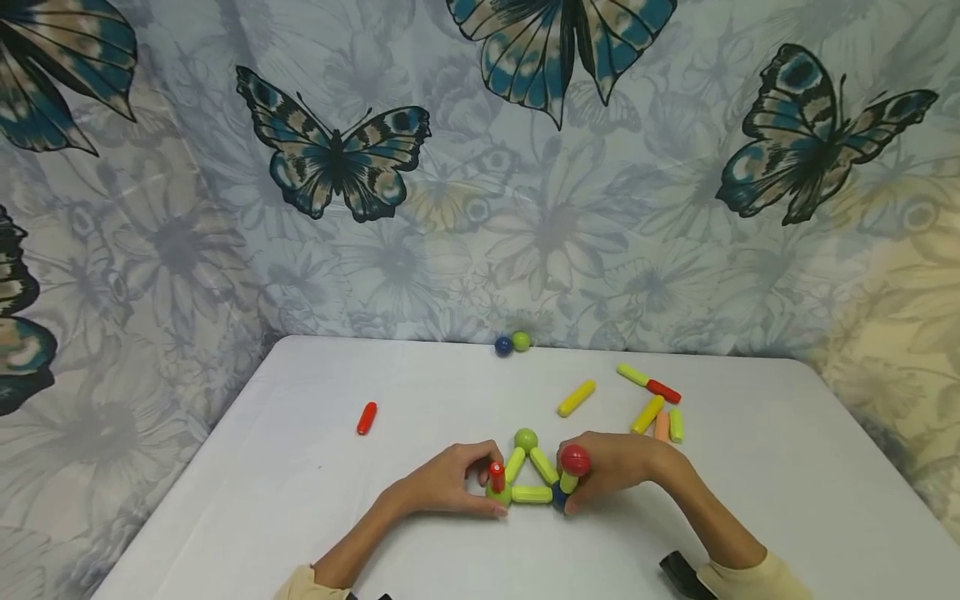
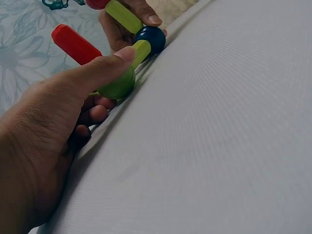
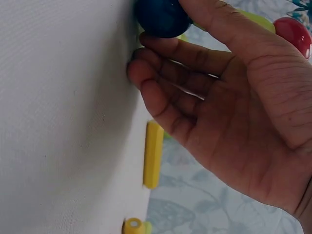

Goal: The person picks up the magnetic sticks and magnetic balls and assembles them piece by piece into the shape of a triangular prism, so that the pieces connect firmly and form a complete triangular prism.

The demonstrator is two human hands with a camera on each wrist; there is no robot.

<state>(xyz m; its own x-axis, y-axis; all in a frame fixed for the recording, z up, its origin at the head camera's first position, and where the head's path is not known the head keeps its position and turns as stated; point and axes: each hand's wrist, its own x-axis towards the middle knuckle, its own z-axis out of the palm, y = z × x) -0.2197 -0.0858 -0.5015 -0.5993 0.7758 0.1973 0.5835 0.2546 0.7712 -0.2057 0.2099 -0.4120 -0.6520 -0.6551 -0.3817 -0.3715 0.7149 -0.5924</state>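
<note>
A triangle of light green sticks (image 1: 532, 494) lies on the table, with a green ball (image 1: 526, 439) at its far corner. My left hand (image 1: 453, 479) pinches the near-left green ball (image 2: 119, 87), thumb on top. From that ball a red stick (image 2: 75, 44) stands up. At the near-right corner, the thumb and fingers of my right hand (image 1: 622, 462) hold a dark blue ball (image 3: 163, 17). Rising from the blue ball is a green stick (image 2: 124, 17) topped by a red ball (image 1: 575, 459).
Behind my right hand lie yellow sticks (image 1: 576, 398), a red stick (image 1: 664, 391), green sticks (image 1: 677, 425) and an orange stick (image 1: 662, 427). Another red stick (image 1: 367, 418) lies at left. A blue ball (image 1: 504, 346) and a green ball (image 1: 521, 340) sit at the table's far edge.
</note>
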